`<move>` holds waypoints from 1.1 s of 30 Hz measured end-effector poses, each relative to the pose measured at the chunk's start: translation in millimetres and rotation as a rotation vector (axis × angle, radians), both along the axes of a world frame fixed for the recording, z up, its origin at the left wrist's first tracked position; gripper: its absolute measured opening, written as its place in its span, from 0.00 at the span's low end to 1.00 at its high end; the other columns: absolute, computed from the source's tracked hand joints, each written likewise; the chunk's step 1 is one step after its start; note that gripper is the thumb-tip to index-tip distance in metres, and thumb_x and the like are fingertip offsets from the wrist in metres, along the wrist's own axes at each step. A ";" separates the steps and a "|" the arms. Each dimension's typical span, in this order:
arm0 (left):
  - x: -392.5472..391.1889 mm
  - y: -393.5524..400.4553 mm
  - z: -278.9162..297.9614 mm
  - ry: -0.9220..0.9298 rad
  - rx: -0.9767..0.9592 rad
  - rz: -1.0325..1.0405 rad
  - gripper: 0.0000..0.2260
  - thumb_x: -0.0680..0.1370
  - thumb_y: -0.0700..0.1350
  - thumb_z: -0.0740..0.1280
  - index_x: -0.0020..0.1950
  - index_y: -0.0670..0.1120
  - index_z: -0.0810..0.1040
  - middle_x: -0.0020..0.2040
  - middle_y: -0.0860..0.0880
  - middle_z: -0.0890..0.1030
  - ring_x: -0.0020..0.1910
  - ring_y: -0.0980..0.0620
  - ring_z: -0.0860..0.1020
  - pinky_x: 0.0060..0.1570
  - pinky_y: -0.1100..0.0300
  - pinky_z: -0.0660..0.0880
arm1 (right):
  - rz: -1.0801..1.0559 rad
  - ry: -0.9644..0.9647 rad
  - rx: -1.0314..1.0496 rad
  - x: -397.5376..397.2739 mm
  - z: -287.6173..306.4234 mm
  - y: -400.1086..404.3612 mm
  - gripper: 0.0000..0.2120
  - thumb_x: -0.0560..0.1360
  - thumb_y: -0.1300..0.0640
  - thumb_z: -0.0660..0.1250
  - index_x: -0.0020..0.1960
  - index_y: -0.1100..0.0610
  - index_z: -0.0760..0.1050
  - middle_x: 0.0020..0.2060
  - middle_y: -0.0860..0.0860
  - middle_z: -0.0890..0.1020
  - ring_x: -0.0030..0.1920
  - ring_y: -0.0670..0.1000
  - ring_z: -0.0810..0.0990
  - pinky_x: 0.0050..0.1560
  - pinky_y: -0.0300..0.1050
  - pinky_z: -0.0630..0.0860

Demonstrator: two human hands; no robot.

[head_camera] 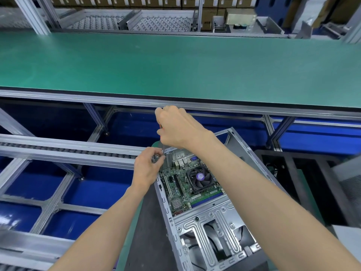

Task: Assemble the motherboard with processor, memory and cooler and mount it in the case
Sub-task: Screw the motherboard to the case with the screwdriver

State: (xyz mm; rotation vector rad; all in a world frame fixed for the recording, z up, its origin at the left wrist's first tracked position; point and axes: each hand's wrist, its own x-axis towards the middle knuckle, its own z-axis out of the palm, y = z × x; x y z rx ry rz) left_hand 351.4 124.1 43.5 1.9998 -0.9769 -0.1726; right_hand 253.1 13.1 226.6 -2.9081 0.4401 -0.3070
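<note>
At the bottom centre of the frame the steel case [205, 222] lies open side up on a dark mat, its stamped drive cage nearest the viewer; it looks stiff and fairly heavy, with thin sheet edges best gripped along the folded rims rather than the raw cut-outs. Just beyond, in the middle of the frame, the motherboard [181, 186] already sits inside the case, with the cooler [199, 178] on it and what appears to be memory along its lower right edge. The board is light but fragile, to be handled by its edges and never by the fan or the sockets. At its upper left corner the left hand [147, 169] pinches the thin shaft of a screwdriver [163, 150] close to the tip, steadying it. Above, the right hand [174, 127] is curled round the handle, of which only an orange sliver shows. The screw itself is too small to make out. Beyond lies the green worktop [175, 63], with roller racks and boxes at the top.
</note>
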 end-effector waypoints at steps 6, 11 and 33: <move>1.0 -0.1 0.9 -0.006 0.011 -0.016 0.06 0.76 0.42 0.72 0.48 0.51 0.78 0.45 0.60 0.79 0.47 0.62 0.75 0.44 0.72 0.68 | 0.020 0.012 0.013 5.5 3.5 -3.1 0.08 0.71 0.59 0.66 0.47 0.60 0.70 0.40 0.52 0.72 0.41 0.58 0.74 0.38 0.53 0.73; 1.3 0.1 2.2 -0.029 0.014 -0.030 0.05 0.77 0.43 0.73 0.49 0.50 0.78 0.46 0.57 0.79 0.45 0.60 0.74 0.43 0.73 0.67 | -0.009 -0.014 0.042 9.7 -1.2 -4.9 0.07 0.76 0.58 0.66 0.47 0.57 0.67 0.37 0.51 0.70 0.42 0.58 0.74 0.37 0.52 0.72; -2.1 0.1 8.8 0.072 -0.026 -0.035 0.02 0.78 0.43 0.72 0.50 0.48 0.81 0.46 0.57 0.81 0.45 0.65 0.75 0.44 0.75 0.68 | -0.003 -0.024 0.020 -2.4 7.3 -10.9 0.05 0.67 0.61 0.63 0.42 0.59 0.71 0.41 0.55 0.75 0.41 0.60 0.75 0.40 0.53 0.76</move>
